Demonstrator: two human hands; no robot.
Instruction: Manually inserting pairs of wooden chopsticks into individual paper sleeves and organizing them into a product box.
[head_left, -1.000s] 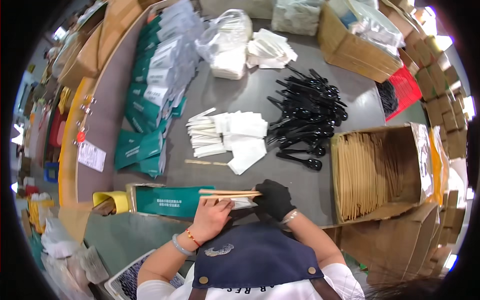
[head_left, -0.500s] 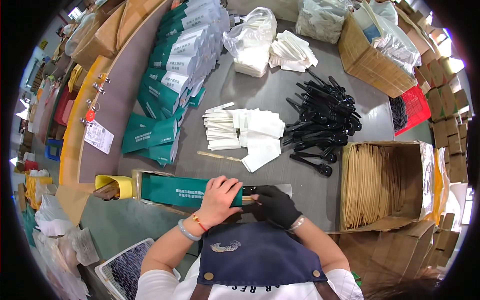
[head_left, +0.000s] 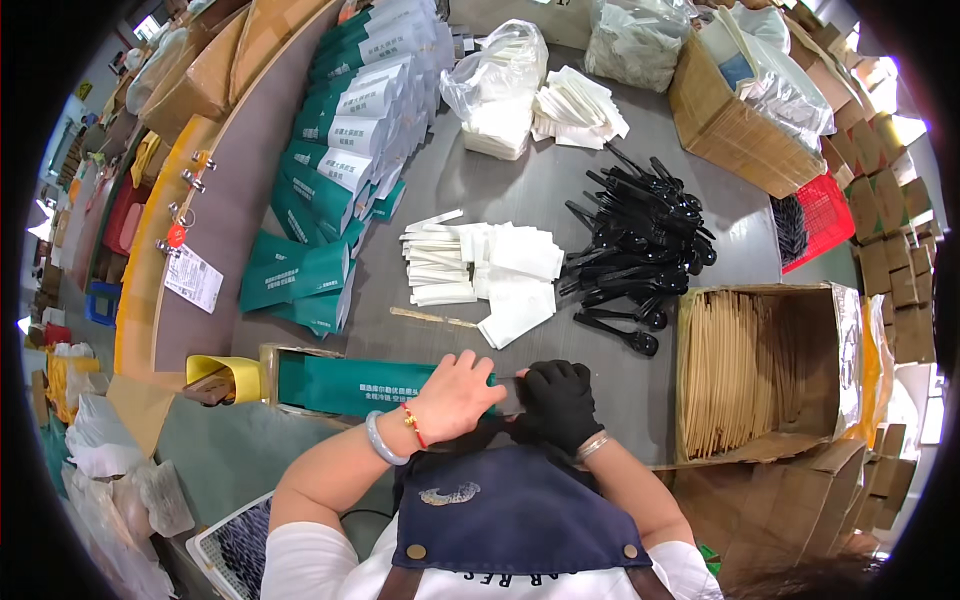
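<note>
A long green printed sleeve (head_left: 330, 383) lies flat along the near edge of the table, its left part in a shallow cardboard box (head_left: 272, 375). My left hand (head_left: 455, 398) is closed over the sleeve's right end. Just right of it, my right hand (head_left: 557, 405), in a black glove, is closed with curled fingers at the sleeve's mouth. A grey, see-through bit shows between the hands; what the gloved fingers grip is hidden. Flat white paper packets (head_left: 520, 265) and slim white ones (head_left: 437, 265) lie beyond the hands. Black plastic spoons (head_left: 640, 240) are heaped to their right.
An open carton of wooden chopsticks (head_left: 735, 375) stands at the right. More green-and-white sleeves (head_left: 345, 140) are stacked along the left board. A yellow holder (head_left: 225, 380) sits left of the box. At the back are bagged white packets (head_left: 497, 130) and another carton (head_left: 740, 120).
The spoon and chopsticks that stuck out of the sleeve's right end no longer show. My left hand has moved right along the sleeve, and the gloved fingers have curled in tighter.
</note>
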